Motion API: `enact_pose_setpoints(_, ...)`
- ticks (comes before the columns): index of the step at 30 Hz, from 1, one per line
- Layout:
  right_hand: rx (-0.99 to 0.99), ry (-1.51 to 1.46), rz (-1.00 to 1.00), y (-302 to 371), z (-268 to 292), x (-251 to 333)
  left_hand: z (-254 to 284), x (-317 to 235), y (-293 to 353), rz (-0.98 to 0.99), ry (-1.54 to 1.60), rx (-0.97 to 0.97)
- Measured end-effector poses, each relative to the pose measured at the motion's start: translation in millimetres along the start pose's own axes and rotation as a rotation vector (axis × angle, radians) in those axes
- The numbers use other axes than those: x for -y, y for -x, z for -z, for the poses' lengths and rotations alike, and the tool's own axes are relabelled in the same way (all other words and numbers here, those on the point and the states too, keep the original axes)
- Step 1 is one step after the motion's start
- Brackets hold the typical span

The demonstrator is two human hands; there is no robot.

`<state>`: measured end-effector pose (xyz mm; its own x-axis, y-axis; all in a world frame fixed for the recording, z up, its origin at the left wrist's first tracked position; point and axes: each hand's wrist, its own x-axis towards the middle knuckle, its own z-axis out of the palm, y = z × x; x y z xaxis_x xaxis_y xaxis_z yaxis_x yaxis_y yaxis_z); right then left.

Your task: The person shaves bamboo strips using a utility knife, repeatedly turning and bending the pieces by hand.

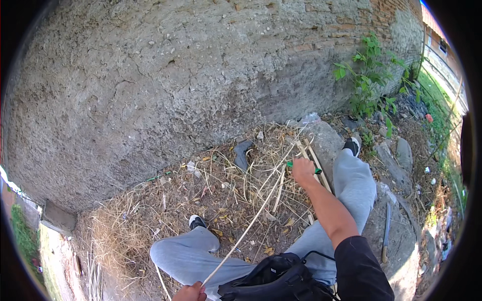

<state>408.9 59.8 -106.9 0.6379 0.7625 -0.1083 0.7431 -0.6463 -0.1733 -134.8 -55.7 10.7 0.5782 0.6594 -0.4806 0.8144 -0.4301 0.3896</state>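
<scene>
A long, thin, pale strip (pixel 241 236), like split bamboo or cane, runs slantwise from the lower edge up toward the ground before me. My left hand (pixel 190 292) is closed around its near end, low in the picture. My right hand (pixel 304 172) is a fist on a green piece of material (pixel 318 171), which shows on both sides of the fingers; its kind is unclear. The strip's far part passes just left of that fist; whether it touches the green piece is hidden. Beside the right hand lie thicker pale slats (pixel 317 159), between my legs and over the stone.
A rough wall (pixel 175 85) rises ahead, with a leafy plant (pixel 371 75) at its right. Pale shavings (pixel 120 236) and dry leaves cover the ground. A long-bladed knife (pixel 386 231) lies on the stone at right. A black bag (pixel 276 283) rests at my lap.
</scene>
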Motion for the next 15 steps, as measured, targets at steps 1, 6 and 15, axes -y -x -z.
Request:
enact_pose_setpoints(1,0.039,0.056,-0.027,-5,-8,-8,4,4,12,-0.001,-0.005,0.005)
enact_pose_setpoints(6,0.094,0.064,-0.076,-4,-42,-28,16,22,40,0.051,0.164,-0.195)
enact_pose_setpoints(15,0.167,-0.253,0.215,63,65,69,-10,54,-50,-0.110,0.860,0.119)
